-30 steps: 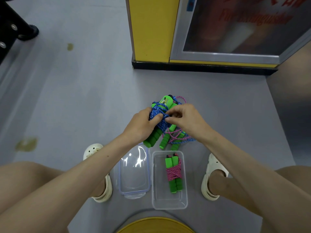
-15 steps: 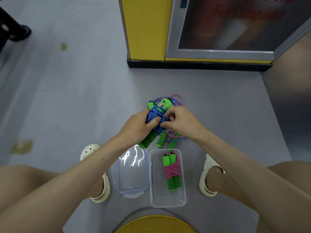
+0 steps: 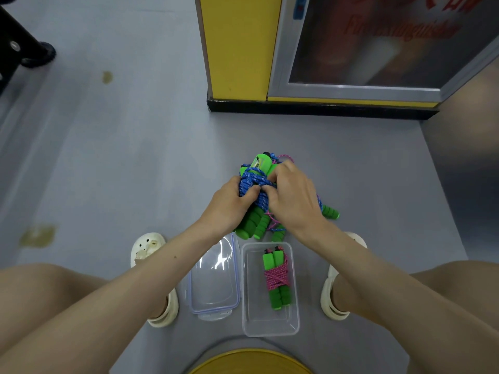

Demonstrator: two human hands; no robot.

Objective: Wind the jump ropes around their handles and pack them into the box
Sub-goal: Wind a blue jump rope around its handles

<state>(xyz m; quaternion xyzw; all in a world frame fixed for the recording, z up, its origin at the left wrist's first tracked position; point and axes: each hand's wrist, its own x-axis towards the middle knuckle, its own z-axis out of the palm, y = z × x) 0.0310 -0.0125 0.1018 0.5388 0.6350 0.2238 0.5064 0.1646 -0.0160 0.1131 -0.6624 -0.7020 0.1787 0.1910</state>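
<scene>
A: Where does it all end up?

B: In the clear box (image 3: 267,317) on the floor between the person's feet, with its lid (image 3: 213,284) lying just beside it. One pink bundle (image 3: 276,278) is packed in there already, cord wrapped round its pair of handles.

A: And the one being worked on?

B: The blue jump rope (image 3: 249,179) is held up off the floor, just beyond the box. The left hand (image 3: 229,203) is curled round the wound middle, thumb pressed across the coils. The right hand (image 3: 291,198) has its fingers bent in and is pinching the cord on top of the wrap – tucking the end, I'd guess.

A: Heavy?

B: Doubt it. The foam handles (image 3: 249,224) look light and squashy, so they'll give under a squeeze and shouldn't slip. The cord is the awkward part, I'd say: braided, limp, and likely to spring loose if the coils are let go.

A: So where would you hold it?

B: Right over the coils, clamping cord and handles together, as the left hand does now. Lifting it by one foam end would let the wrap slide off, I reckon.

A: Anything left after that?

B: A loose pink rope (image 3: 331,212) lies under the hands – unwound, one handle poking out at the right.
</scene>
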